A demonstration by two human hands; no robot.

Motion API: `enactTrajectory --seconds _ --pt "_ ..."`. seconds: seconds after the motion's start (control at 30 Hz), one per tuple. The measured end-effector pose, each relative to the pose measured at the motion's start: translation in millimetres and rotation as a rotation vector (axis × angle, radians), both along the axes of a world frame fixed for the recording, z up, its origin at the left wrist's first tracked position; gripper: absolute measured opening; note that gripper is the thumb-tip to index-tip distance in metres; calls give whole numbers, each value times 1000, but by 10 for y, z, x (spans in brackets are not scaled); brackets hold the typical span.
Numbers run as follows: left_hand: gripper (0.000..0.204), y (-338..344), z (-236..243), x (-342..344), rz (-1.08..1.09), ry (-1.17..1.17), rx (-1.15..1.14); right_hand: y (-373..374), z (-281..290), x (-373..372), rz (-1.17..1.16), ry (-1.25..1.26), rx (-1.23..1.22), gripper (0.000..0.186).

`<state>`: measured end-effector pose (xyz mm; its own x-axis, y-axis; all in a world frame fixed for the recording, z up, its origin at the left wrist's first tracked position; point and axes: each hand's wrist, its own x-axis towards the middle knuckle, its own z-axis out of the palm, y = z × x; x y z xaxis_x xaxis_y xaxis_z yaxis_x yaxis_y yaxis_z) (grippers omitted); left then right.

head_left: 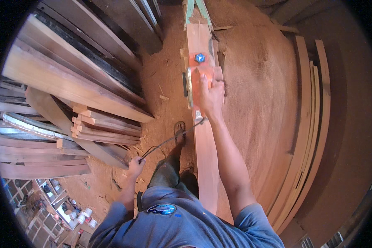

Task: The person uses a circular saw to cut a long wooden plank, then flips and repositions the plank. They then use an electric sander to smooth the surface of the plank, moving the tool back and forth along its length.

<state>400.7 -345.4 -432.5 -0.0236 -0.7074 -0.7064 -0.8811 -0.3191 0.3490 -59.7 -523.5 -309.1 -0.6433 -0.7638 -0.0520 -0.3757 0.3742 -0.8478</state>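
An orange electric hand planer (199,70) with a blue star-shaped front knob rests on a long wooden plank (205,144). My right hand (212,96) is closed around its handle, the thumb lying along the top. From the planer's rear a black power cord (169,139) curves down to the left. Off to the left of the plank, my left hand (136,166) is closed on that cord, holding it up in a loop. The planer's underside and blade are hidden against the wood.
Stacked boards and beams (78,82) fill the left side. Long strips of wood (308,144) lie along the right. Sawdust (256,82) covers the ground, and a green support (197,12) stands at the plank's far end. Clutter with white containers (83,215) sits lower left.
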Motion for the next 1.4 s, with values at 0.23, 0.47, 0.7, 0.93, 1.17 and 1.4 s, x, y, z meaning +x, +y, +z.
enactTrajectory --seconds 0.23,0.47,0.7,0.93,1.17,1.4 --pt "26 -409 -159 -426 121 305 -24 -1548 193 -235 -41 20 -54 56" --pt "16 -1087 274 -1179 226 520 -16 -2569 59 -615 102 286 -104 52" --pt "29 -446 -97 -284 2 176 -36 -948 -79 -303 209 -45 -184 48" --pt "27 480 -373 663 -71 26 71 2811 192 767 108 -312 136 52" --pt "25 216 -291 362 -77 11 54 2478 161 671 20 -460 258 35" --pt "27 -461 -253 -23 -12 33 -33 359 104 171 14 -236 -46 33"
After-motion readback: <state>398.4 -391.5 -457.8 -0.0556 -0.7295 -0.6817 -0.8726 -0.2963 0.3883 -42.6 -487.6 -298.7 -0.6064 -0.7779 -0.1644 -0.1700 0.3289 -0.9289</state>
